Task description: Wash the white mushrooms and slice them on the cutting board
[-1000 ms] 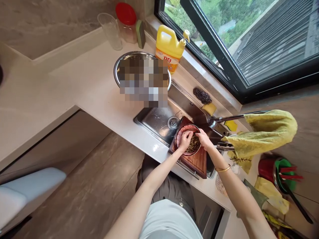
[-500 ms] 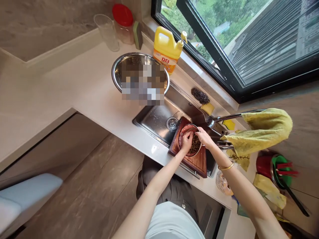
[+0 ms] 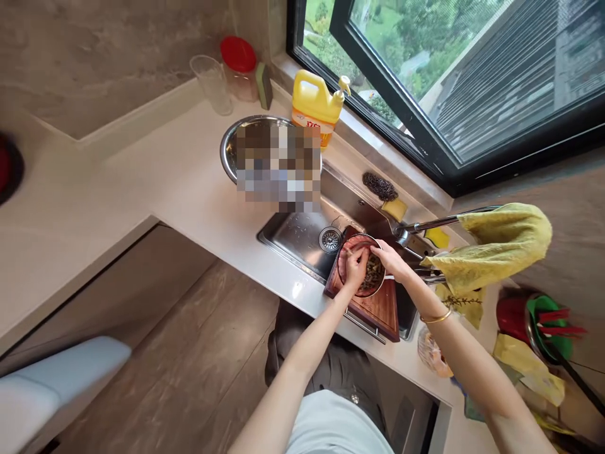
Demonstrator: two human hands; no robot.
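Note:
A small reddish bowl [image 3: 346, 250] of dark green-brown food pieces [image 3: 373, 276] stands on a wooden cutting board [image 3: 378, 309] laid across the steel sink [image 3: 297, 234]. Both my hands are inside the bowl. My left hand [image 3: 355, 267] has its fingers curled together over the near side of the food. My right hand [image 3: 390, 260] reaches in from the right with fingers bent down into the pieces. What the fingers pinch is too small to make out. A gold bangle [image 3: 435, 318] sits on my right wrist.
A large steel bowl [image 3: 227, 149] stands on the counter left of the sink, with a yellow soap bottle [image 3: 314, 103], a clear cup [image 3: 210, 82] and a red-lidded jar [image 3: 239, 60] behind. A yellow cloth [image 3: 496, 246] hangs over the faucet [image 3: 435, 222]. Red and green containers [image 3: 539, 318] stand at right.
Both hands stay in the bowl with small finger movements among the food. The camera view has shifted slightly; the bowl and board have not moved.

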